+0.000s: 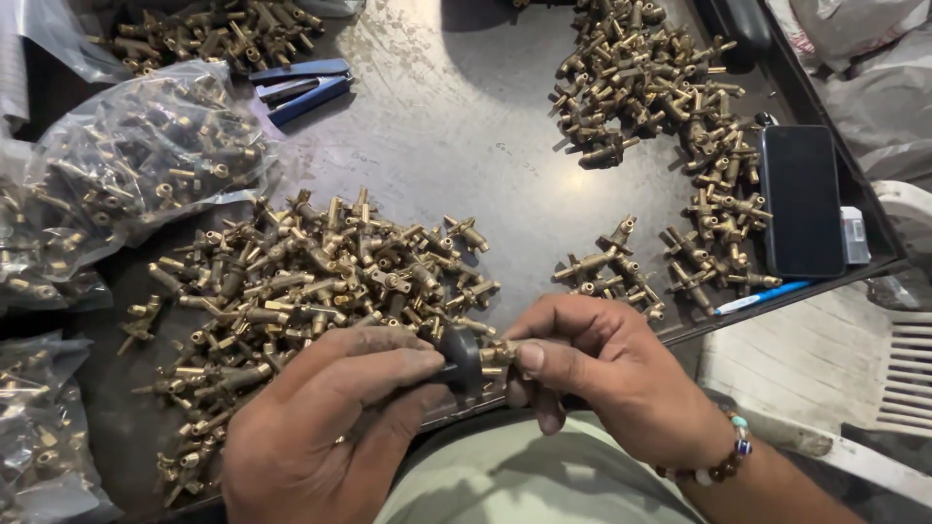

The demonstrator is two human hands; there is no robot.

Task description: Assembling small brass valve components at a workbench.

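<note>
My left hand (325,427) grips a round dark tool (462,357); my right hand (602,374) pinches a small brass valve fitting (500,353) against it. Both hands meet at the near edge of the dark metal surface (485,165), just near of a large brass fitting pile (311,291).

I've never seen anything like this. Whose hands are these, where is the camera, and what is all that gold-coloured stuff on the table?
There is no machine here: a person works bare-handed, and a camera worn on their head looks down. The left hand grips a dark round tool; the right hand pinches a small brass fitting against it. On the dark metal table lie heaps of the same brass fittings, a second heap further away, and clear bags of them at the left. Blue pliers, a black phone and a blue pen lie there too.
</note>
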